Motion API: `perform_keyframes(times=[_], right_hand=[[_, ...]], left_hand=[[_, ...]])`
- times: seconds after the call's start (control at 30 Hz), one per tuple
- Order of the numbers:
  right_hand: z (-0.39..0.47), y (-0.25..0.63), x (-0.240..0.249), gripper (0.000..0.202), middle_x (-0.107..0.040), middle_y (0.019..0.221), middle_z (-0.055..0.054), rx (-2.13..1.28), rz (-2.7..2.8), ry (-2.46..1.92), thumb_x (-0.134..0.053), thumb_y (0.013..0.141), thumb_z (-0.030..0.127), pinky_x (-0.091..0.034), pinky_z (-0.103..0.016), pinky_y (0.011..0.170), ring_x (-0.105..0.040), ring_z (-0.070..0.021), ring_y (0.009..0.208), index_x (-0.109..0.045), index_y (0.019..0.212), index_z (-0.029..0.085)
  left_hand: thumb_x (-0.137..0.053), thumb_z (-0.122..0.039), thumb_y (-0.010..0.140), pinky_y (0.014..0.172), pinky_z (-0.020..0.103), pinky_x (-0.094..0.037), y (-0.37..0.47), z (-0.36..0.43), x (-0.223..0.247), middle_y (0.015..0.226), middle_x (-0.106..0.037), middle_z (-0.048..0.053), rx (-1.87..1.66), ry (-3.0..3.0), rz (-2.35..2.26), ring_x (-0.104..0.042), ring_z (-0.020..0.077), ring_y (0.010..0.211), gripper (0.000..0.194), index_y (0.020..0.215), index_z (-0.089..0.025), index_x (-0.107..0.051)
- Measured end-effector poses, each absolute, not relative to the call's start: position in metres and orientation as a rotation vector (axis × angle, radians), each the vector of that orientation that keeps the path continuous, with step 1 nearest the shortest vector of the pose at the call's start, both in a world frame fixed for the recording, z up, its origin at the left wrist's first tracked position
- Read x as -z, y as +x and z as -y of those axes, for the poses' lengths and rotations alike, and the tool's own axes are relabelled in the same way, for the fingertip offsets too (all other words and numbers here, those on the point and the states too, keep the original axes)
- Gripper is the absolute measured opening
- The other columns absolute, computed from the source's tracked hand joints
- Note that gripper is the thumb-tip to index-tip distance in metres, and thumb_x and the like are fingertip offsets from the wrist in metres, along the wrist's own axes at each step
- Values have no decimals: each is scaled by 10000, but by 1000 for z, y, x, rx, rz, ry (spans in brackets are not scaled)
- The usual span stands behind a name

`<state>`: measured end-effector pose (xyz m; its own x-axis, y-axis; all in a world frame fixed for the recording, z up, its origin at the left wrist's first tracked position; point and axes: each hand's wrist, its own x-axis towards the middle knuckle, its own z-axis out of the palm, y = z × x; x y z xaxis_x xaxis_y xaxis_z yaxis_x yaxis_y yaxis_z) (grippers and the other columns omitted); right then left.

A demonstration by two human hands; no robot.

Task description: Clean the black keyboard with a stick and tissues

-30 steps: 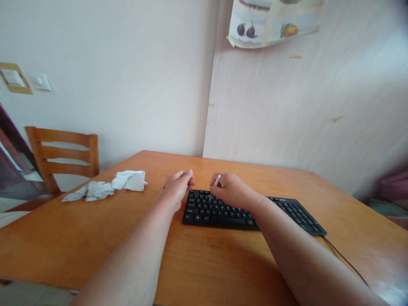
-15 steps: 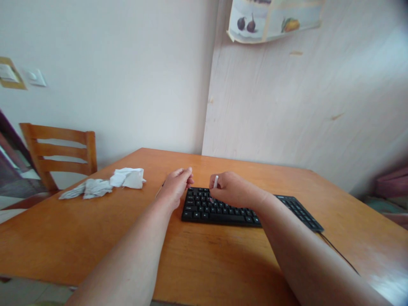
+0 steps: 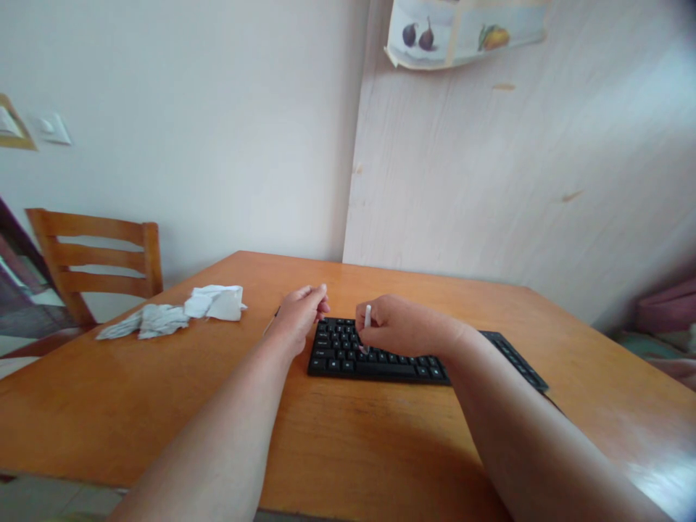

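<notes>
White stick has steepened within the right grip.

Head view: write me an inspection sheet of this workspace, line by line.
Surface: wooden table, orange-brown.
Job's things: black keyboard; slim white stick above its keys.
Clutter: crumpled white cloths, left side.
Hands: right hand grips the stick; left hand, fingers curled, is by the keyboard's left end, contents unclear.
Cables: black cable at the keyboard's right end, mostly hidden.
Surroundings: wooden chair; fruit pictures on the wall.
</notes>
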<state>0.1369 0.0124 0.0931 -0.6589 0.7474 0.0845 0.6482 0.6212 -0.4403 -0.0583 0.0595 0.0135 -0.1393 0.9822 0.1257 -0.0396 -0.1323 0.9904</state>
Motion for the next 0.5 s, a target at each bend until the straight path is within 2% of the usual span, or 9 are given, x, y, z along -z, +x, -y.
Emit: perform_keyframes(times=[0.27,0.5], right_hand=[[-10,139,-95,174,-696,688,-11,-549,2654,-1156,-544,719,116,-322,-267,540,-525,-120,570,-653,608,194],[-10,139,-98,207,-676,670,-10,-634,2661,-1074,-513,724,103,-340,-253,532,-527,-115,586,-599,554,183]], left_hand=[[-648,-501,771,569,249,-378,-57,-58,-16,614,-604,-5,-1422,1197,-1219,-515,111,552,334,681,-186,-582],[-642,-522,776,566,253,-379,-56,-56,-16,623,-607,1,-1411,1230,-1202,-518,115,550,354,690,-184,-582]])
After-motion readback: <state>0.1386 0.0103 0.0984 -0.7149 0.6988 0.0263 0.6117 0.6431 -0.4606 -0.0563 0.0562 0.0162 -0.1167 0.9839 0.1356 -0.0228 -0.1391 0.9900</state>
